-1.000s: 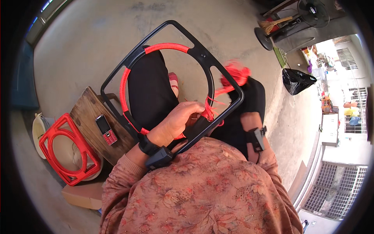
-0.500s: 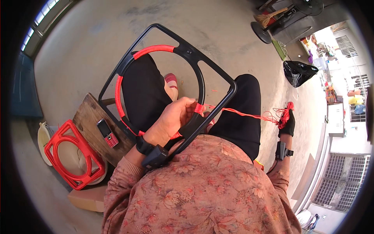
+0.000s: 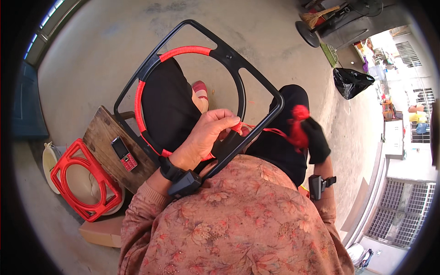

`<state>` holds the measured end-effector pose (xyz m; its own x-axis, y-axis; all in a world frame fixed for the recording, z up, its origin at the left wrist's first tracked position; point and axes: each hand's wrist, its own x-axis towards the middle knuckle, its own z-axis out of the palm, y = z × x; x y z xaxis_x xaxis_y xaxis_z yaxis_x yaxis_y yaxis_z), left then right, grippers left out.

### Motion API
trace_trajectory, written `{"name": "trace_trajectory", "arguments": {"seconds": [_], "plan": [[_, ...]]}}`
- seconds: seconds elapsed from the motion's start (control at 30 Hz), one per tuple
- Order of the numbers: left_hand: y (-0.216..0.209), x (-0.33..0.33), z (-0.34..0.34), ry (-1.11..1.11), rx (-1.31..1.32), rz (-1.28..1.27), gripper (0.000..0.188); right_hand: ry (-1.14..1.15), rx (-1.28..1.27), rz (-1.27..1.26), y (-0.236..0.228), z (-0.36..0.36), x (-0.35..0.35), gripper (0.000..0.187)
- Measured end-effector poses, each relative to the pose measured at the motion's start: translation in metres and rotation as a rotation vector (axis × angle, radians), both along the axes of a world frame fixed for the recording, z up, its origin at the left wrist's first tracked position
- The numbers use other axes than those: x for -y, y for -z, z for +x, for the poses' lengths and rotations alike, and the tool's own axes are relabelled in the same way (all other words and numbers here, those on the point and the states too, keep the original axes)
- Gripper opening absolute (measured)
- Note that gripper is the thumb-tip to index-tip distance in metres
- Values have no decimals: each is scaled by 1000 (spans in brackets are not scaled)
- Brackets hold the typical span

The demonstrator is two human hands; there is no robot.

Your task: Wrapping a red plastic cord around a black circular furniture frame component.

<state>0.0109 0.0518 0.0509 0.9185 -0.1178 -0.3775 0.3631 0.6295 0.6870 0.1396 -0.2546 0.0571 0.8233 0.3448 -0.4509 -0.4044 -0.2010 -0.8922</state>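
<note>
Concrete floor (image 3: 270, 55) below us. Our left hand (image 3: 205, 134) pinches red wrap (image 3: 238, 128) on the black frame (image 3: 230, 58); gloved right hand (image 3: 316, 141) closed on red cord (image 3: 299, 134).

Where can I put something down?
Bare floor lies between the black frame and the black bag; a small patch of wooden board is free beside the phone. It's crowded between the left hand and right hand, where red cord runs.

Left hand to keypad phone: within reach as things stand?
Probably not without letting go: the left hand pinches the red cord wrapped on the black frame, whose left edge lies between in this view. The keypad phone itself sits uncovered on the wooden board.
</note>
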Motion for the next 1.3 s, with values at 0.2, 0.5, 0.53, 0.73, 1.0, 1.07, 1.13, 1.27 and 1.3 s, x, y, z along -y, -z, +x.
{"name": "trace_trajectory", "arguments": {"seconds": [0.2, 0.5, 0.53, 0.73, 1.0, 1.07, 1.13, 1.27, 1.3], "plan": [[2, 0, -3, -27, 72, 88, 14, -636, 721, -146, -64, -48, -78, 31], [11, 2, 1, -115, 26, 153, 30, -459, -156, 519, 29, -18, -146, 33], [12, 2, 2, -104, -21, 137, 34, -429, -259, 588, 39, -19, -143, 33], [2, -3, -2, -57, -123, 11, 39, -341, -170, 618, 47, -2, -165, 36], [-6, -6, 5, 43, -205, -161, 35, 144, -32, 634, 33, 69, -72, 28], [-14, -3, 11, -6, -244, -199, 35, 113, -75, 853, 41, 101, -12, 24], [-10, -3, 11, -29, -233, -206, 35, 41, -212, 969, 21, 98, 20, 27], [-12, -7, 14, 0, -183, -183, 33, 400, 0, 625, 27, 85, 88, 27], [-10, -7, 14, 4, -185, -182, 33, 547, 32, 518, 28, 84, 95, 26]]}}
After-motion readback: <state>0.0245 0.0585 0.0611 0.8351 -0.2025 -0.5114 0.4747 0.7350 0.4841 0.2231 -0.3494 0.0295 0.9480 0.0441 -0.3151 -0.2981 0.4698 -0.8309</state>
